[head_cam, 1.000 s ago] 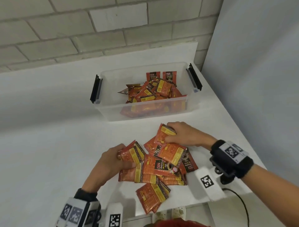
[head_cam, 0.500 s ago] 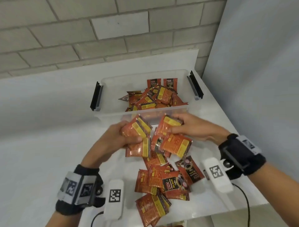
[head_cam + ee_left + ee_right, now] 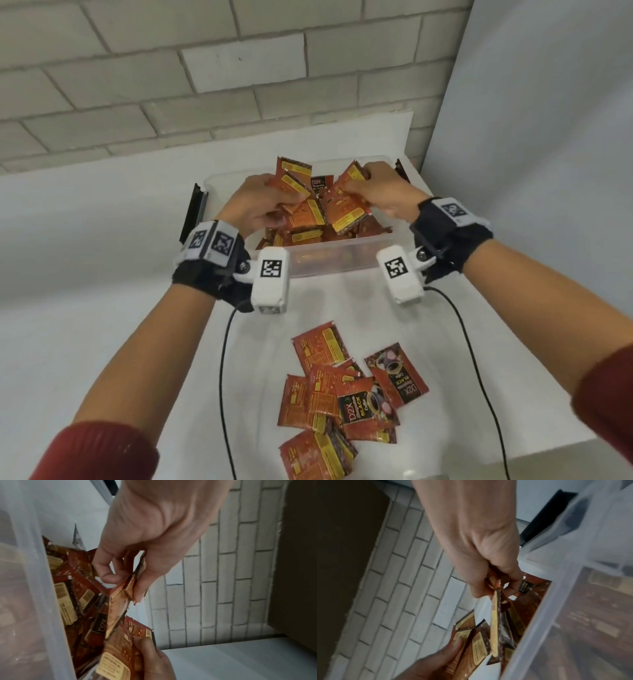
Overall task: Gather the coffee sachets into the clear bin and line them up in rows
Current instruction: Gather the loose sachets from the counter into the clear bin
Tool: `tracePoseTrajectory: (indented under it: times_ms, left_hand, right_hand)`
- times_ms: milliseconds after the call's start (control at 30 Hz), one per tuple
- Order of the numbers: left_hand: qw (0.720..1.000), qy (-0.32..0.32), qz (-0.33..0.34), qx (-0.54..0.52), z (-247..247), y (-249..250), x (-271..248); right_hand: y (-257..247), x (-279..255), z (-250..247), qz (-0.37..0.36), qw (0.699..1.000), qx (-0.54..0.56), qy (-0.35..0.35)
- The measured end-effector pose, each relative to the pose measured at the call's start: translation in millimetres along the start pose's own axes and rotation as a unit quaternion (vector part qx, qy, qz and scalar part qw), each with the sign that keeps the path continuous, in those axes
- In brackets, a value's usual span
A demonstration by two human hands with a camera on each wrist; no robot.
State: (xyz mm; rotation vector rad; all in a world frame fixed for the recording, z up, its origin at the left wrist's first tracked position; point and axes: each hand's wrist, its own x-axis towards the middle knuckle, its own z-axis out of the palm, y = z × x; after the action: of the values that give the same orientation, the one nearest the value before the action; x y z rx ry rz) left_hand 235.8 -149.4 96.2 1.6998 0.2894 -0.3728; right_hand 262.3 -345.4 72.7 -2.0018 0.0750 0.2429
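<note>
**A:** How far along is the gathering looking?

**B:** Partway, I'd judge. Both hands are hovering over the clear bin [image 3: 329,262], each carrying a bunch of coffee sachets. The left hand [image 3: 255,202] is pinching its handful [image 3: 294,178] between thumb and curled fingers [image 3: 109,568], and the right hand [image 3: 383,195] is clamping its own bunch [image 3: 346,209] the same way, fingers closed around the edges (the right wrist view is showing them squeezed edge-on).

**A:** And what's already sitting in the bin?

**B:** A loose heap of sachets [image 3: 305,236], lying tilted and overlapping at all angles. Nothing is standing in rows yet, so the lining-up seems to be waiting entirely.

**A:** Anything remaining outside?

**B:** Yes, a cluster of sachets [image 3: 346,394] is lying on the white table [image 3: 102,325], near the front edge and well apart from the bin, some overlapping each other. I'm guessing another trip or two is needed for those.

**A:** So what's the order from here?

**B:** Releasing these two handfuls, collecting the leftovers, then sorting the heap into rows, which is probably the longer part.
</note>
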Motion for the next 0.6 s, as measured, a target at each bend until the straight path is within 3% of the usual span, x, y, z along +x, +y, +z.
tracePoseTrajectory:
  times_ms: [267,433,600]
  left_hand:
    - [0.999,0.013,-0.016,0.028,10.9,-8.5,25.5]
    - [0.99,0.006,-0.03,0.14,4.9,-6.4,25.2]
    - [0.967,0.061,0.046,0.244,2.5,-7.5,4.0]
  right_hand:
    - [12.5,22.1,10.7,0.016,0.999,-0.042,0.014]
    - [15.5,23.1,6.2,0.001,0.998,-0.058,0.016]
    - [8.9,0.4,-6.4,-0.07,0.985,-0.155,0.035]
